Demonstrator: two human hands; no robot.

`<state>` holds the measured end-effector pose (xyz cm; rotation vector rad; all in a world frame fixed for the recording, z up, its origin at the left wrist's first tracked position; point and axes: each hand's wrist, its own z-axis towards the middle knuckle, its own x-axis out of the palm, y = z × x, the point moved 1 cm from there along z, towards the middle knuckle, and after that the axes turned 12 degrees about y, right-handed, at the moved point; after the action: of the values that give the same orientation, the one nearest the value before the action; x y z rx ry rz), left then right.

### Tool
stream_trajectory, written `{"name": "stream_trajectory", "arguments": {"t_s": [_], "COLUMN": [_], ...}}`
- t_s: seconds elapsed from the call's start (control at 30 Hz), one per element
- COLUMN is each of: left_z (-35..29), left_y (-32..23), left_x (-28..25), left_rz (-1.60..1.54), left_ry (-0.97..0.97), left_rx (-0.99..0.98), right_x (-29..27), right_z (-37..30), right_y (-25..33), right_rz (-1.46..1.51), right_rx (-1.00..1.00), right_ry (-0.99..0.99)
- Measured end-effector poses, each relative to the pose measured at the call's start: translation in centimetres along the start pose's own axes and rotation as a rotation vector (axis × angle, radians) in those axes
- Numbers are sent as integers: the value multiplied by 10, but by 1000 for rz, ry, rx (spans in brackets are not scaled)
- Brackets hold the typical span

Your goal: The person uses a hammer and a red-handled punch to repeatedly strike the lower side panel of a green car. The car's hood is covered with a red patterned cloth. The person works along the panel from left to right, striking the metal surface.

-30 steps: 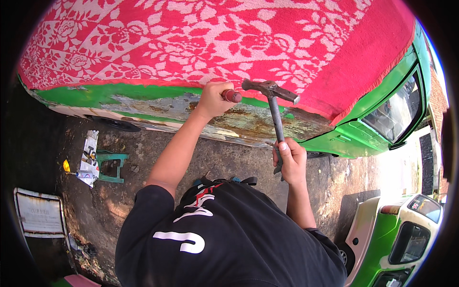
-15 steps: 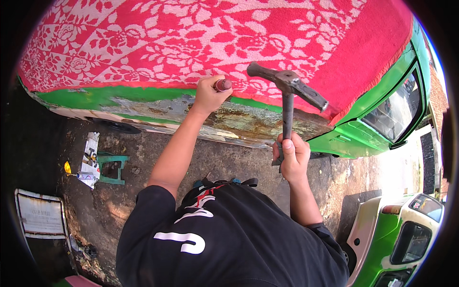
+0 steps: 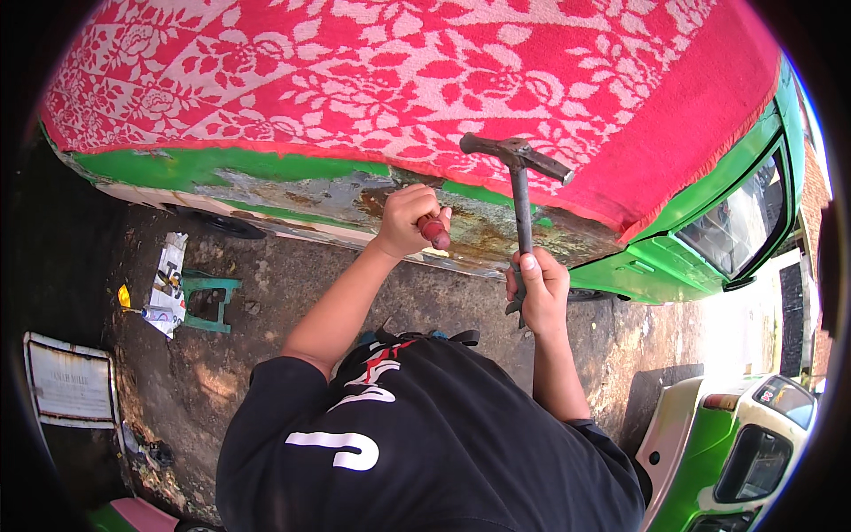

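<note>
My left hand (image 3: 409,220) is closed round a tool with a rounded dark red handle (image 3: 434,232); its working end is hidden, so I cannot tell its kind. It is close against the rusty, paint-stripped side panel (image 3: 479,232) of a green vehicle. In my right hand (image 3: 542,288) is a metal hammer (image 3: 521,182), gripped low on the shaft, head up and two-ended. The hammer head stands apart from the red handle, in front of a red and pink flowered cloth (image 3: 355,80) draped over the vehicle. A dark grey piece shows beside my right fingers.
A green plastic stool (image 3: 211,300) stands on the ground at left, beside a paper sheet (image 3: 170,275) with a spray can (image 3: 160,315) and small items. A framed white panel (image 3: 73,381) is at far left. Another green and white vehicle (image 3: 722,443) stands at lower right.
My left hand has come down and slightly right with the red handle, from the cloth's edge onto the bare panel. The hammer head has dropped slightly.
</note>
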<state>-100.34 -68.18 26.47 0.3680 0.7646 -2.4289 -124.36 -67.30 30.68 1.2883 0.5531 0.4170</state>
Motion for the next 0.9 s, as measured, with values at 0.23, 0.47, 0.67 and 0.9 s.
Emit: {"name": "stream_trajectory", "arguments": {"t_s": [0.23,0.47,0.67,0.9], "left_z": [-2,-10,-18,-14], "left_y": [9,5,6,10], "left_x": [-6,-9,-13,-32], "left_rz": [-59,-64,-59,-220], "left_ry": [-46,-29,-50,-118], "left_rx": [24,11,20,-91], "right_x": [6,7,6,6], "right_z": [3,4,5,8], "right_y": [1,0,-5,-3], "right_rz": [-20,-37,-64,-45], "right_rx": [32,43,41,64], "right_ry": [59,88,120,93]}}
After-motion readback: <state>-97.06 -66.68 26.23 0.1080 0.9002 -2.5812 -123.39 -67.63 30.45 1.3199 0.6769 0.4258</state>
